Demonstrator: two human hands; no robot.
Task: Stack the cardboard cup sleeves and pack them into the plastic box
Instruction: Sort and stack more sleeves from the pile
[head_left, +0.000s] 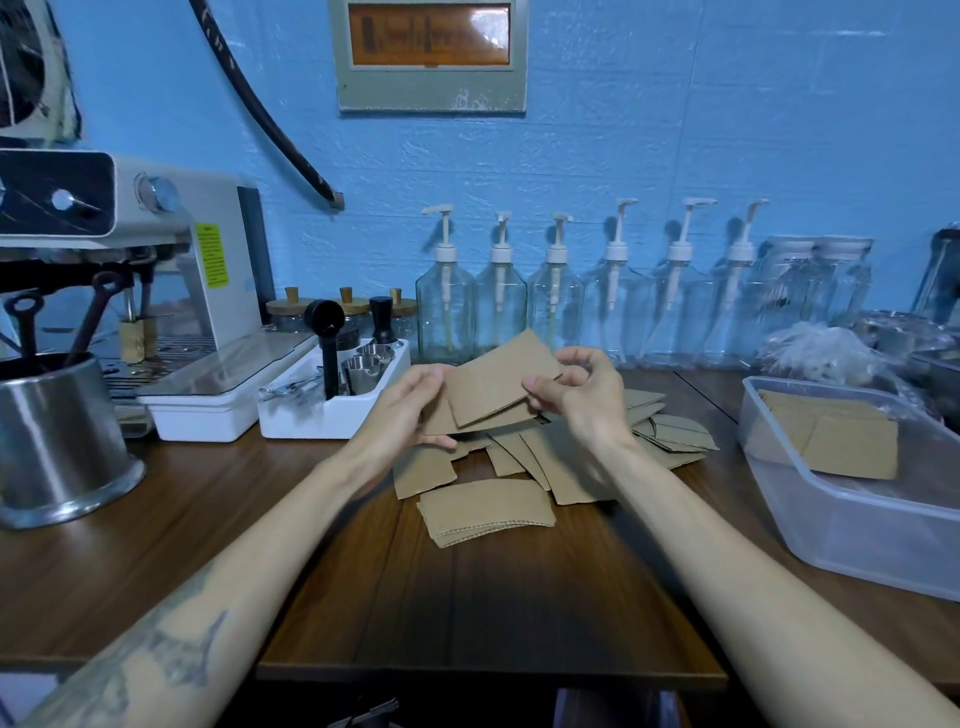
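Observation:
A small stack of flat brown cardboard cup sleeves (496, 387) is held up above the table. My left hand (410, 410) grips its left end, and my right hand (582, 395) pinches its right end. Below them a loose pile of sleeves (561, 462) lies spread on the wooden table, with a neater small stack (488, 512) nearest me. A clear plastic box (852, 514) stands at the right and holds sleeves (831, 441) laid flat inside.
A white tray (317, 415) of metal cups and a black scoop sits behind my left hand. An espresso machine (156, 291) and a steel pitcher (57, 441) stand at the left. Clear pump bottles (556, 306) line the blue wall.

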